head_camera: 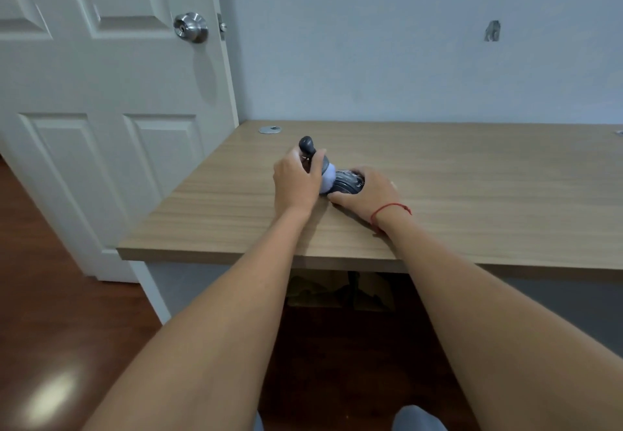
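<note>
Bottle of dark grey ribbed plastic with a pale lilac band (337, 183) lies on its side toward the tabletop's (472, 178) left edge, midway back. Left hand (296, 183) has its grip curled round the cap end, right hand (365, 191) round the ribbed body. Probably light and stiff; ribs aid purchase. Contents hidden.

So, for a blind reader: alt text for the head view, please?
The left hand and right hand grip opposite ends of a grey and lilac gadget on a wooden desk. A white door stands at left.
</note>
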A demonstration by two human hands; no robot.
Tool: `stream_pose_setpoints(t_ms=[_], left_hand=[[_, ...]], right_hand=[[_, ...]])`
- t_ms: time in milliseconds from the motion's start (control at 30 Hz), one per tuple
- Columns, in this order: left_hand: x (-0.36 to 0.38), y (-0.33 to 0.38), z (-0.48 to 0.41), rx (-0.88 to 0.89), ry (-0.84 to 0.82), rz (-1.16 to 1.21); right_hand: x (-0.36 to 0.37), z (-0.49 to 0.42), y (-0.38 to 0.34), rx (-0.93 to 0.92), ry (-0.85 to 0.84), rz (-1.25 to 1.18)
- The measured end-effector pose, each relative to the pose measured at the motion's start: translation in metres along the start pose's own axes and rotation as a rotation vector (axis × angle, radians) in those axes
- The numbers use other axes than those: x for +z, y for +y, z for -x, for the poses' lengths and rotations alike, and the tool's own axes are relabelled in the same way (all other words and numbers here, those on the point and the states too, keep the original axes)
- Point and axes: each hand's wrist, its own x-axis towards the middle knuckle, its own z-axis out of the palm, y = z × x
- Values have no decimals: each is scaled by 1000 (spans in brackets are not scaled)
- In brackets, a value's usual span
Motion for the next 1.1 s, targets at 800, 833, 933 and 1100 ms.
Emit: stream_pose_setpoints(t_ms=[800,833,933,1100], left_hand=[[-1,3,3,8,-50,-170],[-2,3,2,-31,-48,-228],[-2,6,3,8,-35,-234],[-3,12,7,164,-5,-41]], right_hand=[[-1,2,0,-11,-10,-30],[-1,3,0,-17,-15,-35],[-1,2,1,-23,-8,-40],[-1,1,3,-34,-8,-45]])
